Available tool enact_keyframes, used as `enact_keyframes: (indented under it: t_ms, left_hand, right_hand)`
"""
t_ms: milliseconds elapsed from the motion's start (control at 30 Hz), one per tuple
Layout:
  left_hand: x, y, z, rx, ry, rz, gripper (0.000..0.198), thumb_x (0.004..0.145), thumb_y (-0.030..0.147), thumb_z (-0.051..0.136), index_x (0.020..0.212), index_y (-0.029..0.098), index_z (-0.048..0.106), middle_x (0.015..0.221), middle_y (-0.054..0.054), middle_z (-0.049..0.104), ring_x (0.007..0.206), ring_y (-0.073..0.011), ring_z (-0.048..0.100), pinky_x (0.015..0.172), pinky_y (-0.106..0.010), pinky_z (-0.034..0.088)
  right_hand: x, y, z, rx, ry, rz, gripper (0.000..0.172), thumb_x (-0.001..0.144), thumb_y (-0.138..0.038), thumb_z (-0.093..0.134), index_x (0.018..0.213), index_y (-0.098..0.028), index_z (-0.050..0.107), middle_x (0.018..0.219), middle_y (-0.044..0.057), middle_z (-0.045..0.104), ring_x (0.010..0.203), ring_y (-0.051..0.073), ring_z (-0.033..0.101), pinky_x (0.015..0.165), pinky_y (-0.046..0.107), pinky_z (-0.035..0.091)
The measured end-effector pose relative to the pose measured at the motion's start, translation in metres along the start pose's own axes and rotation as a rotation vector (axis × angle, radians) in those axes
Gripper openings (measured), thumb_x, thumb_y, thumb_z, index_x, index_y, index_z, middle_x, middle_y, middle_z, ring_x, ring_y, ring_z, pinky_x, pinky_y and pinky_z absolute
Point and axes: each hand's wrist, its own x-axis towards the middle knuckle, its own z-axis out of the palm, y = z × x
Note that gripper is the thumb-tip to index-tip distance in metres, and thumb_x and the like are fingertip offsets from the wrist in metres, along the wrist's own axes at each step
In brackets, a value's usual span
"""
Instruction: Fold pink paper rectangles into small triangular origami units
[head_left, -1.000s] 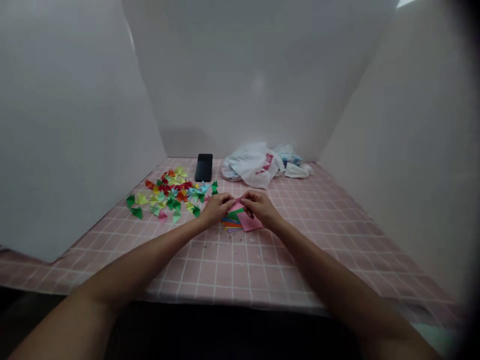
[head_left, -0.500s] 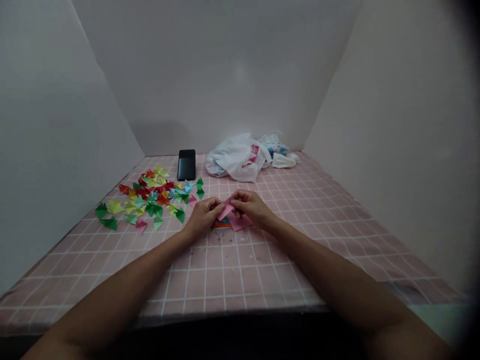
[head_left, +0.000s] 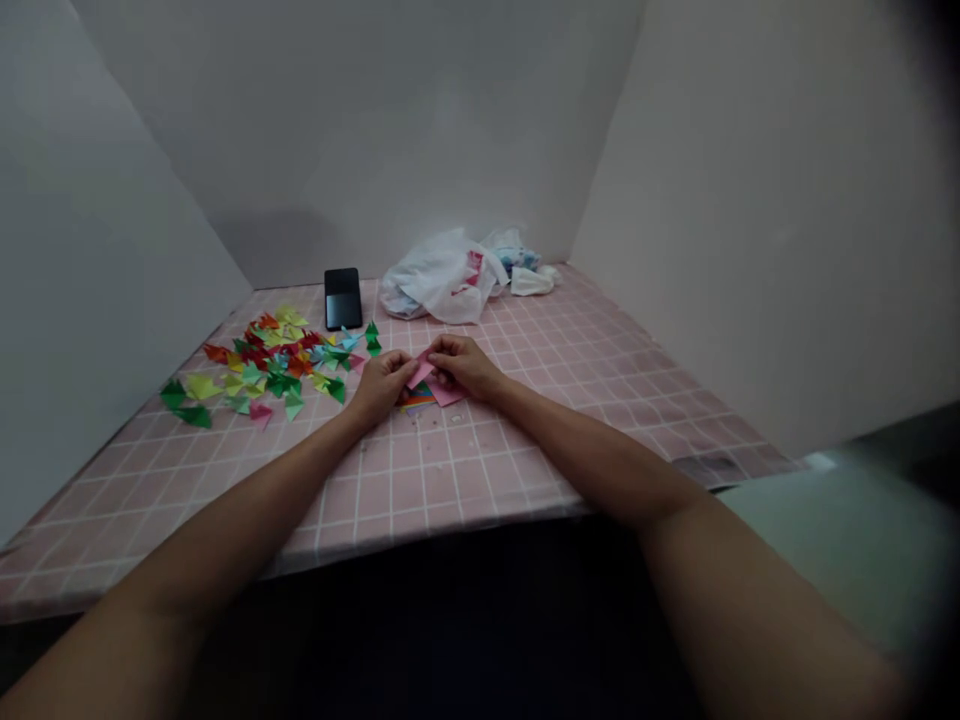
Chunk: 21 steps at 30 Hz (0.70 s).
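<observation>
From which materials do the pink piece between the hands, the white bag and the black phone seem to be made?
Pink piece: probably matte paper, as it looks thin and straight-edged. White bag: likely thin plastic film, since it is crumpled and seems slightly see-through. Black phone: smooth, perhaps glass-fronted, because part of it looks paler, like a reflection.

The left hand [head_left: 384, 385] and right hand [head_left: 466, 366] obscure parts of the pink paper [head_left: 421, 372] and the paper stack [head_left: 418, 400]. Red print [head_left: 473, 268] on the plastic bag [head_left: 435, 272] is illegible. Specks [head_left: 414, 421] near the stack are too small to identify. The frame's near edge crops both arms [head_left: 592, 455].
</observation>
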Motion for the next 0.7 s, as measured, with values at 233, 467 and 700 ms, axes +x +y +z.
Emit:
enact_keyframes:
  t_ms: [233, 467, 700]
  left_hand:
    - [0.0, 0.002, 0.002, 0.004, 0.032, -0.009, 0.02, 0.084, 0.031, 0.065, 0.073, 0.017, 0.056, 0.051, 0.006, 0.053, 0.039, -0.0078, 0.047, 0.04, -0.018, 0.034]
    - [0.002, -0.003, 0.002, 0.006, 0.03, -0.008, 0.022, 0.085, 0.032, 0.066, 0.072, 0.018, 0.054, 0.051, 0.006, 0.053, 0.04, -0.0074, 0.046, 0.042, -0.018, 0.034]
    - [0.003, -0.003, 0.001, 0.025, 0.038, -0.029, 0.018, 0.087, 0.029, 0.064, 0.075, 0.017, 0.056, 0.048, 0.006, 0.053, 0.038, -0.0083, 0.047, 0.041, -0.019, 0.032]
  right_hand:
    - [-0.002, 0.004, 0.004, -0.014, 0.023, -0.002, 0.011, 0.087, -0.014, 0.061, 0.081, -0.021, 0.056, 0.051, -0.007, 0.057, 0.041, 0.009, 0.047, 0.04, 0.019, 0.036]
    - [0.004, 0.009, 0.001, -0.005, 0.011, -0.003, 0.014, 0.084, -0.017, 0.067, 0.08, -0.021, 0.055, 0.05, -0.008, 0.056, 0.04, 0.008, 0.049, 0.04, 0.018, 0.038]
    - [0.007, 0.014, -0.002, 0.02, -0.008, -0.009, 0.014, 0.083, -0.017, 0.068, 0.081, -0.02, 0.054, 0.052, -0.007, 0.059, 0.04, 0.008, 0.051, 0.04, 0.018, 0.04]
